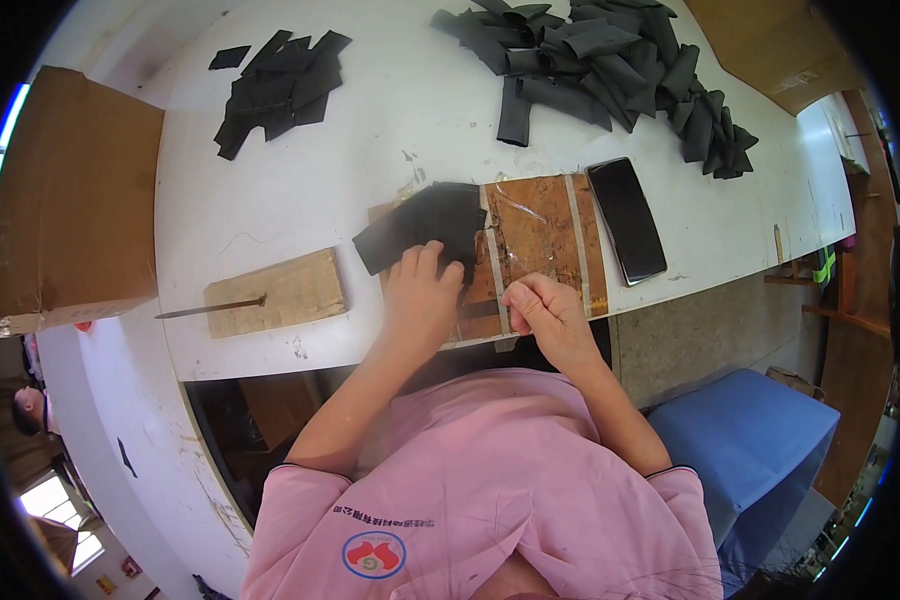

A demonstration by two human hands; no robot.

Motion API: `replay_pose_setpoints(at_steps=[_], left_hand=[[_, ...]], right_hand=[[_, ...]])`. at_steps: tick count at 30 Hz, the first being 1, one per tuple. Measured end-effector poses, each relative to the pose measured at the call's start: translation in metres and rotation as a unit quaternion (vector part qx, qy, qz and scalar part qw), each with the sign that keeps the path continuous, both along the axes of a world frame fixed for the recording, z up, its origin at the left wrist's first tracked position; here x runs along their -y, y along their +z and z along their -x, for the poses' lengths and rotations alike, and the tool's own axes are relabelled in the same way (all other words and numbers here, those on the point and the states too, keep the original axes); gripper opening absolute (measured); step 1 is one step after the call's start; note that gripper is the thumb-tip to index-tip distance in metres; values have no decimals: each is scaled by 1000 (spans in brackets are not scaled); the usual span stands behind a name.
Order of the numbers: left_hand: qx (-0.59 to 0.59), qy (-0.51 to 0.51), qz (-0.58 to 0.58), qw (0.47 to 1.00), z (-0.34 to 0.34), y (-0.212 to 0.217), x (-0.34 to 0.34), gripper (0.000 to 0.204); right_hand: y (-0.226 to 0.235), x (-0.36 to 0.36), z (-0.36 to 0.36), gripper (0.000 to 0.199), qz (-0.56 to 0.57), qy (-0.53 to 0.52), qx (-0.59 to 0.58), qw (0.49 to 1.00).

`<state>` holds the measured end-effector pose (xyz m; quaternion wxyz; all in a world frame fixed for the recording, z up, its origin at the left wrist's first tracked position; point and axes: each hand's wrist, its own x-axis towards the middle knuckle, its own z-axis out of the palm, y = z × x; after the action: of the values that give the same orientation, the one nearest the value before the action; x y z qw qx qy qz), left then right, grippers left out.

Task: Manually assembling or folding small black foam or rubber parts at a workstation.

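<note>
Before you stretches the broad white worktable (390, 110), with a large brown cardboard box (75, 200) on its left side and a box-shaped thing in blue fabric (735, 430) beside you at the lower right. Across the table lies a big heap of curled dark-grey pieces (600, 60).

Right in front of you, at the near edge, is a worn brown wooden board with pale strips (535, 230). A smaller heap of flat dark-grey pieces (285, 90) lies farther off to the left. The flat black sheet-like material (425, 225) you are working on covers the board's left part, under your left hand (420, 295).

That hand is palm down, its fingers loosely spread and a little bent, fingertips resting on the material; the forearm slants up from the lower left. Your right hand (555, 320) is at the board's near edge, fingers curled in and thumb against the index finger; I cannot tell whether anything is pinched there.

A pale rectangular wooden block (315, 285) lies left of the board, a black phone (626, 220) just right of it, and a thin dark metal rod (210, 308) across the block.
</note>
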<state>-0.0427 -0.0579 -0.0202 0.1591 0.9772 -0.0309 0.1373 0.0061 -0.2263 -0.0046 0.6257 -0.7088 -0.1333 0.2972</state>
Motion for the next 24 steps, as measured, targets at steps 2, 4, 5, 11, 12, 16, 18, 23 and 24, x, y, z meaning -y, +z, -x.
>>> replay_pose_setpoints(at_steps=[2, 4, 5, 11, 12, 16, 18, 23, 24], left_hand=[[7, 1, -17, 1000, 0, -9, -3, 17], [14, 0, -32, 999, -3, -14, -6, 18], [0, -13, -22, 1000, -4, -14, -9, 18], [-13, 24, 287, 958, 7, 28, -25, 7], [-58, 16, 396, 916, 12, 44, -29, 5], [-167, -117, 570, 796, 26, 76, -32, 8], [-244, -194, 640, 702, 31, 82, -30, 10], [-236, -43, 682, 691, 35, 71, -13, 9], [-235, -41, 684, 690, 34, 70, -12, 9]], right_hand=[[0, -2, 1, 26, 13, 7, -5, 1000], [0, -4, 3, 25, 15, 9, 5, 1000], [1, -6, 4, 24, 18, 11, 14, 1000], [33, -4, 8, 12, 92, 24, 439, 894], [47, -6, 8, 12, 92, 25, 439, 893], [79, -20, 0, 20, -5, 39, 543, 839], [80, -20, 1, 22, -31, 57, 507, 860], [65, 0, 4, 14, -45, 121, 66, 989], [62, 2, 7, 12, -44, 100, 38, 993]])
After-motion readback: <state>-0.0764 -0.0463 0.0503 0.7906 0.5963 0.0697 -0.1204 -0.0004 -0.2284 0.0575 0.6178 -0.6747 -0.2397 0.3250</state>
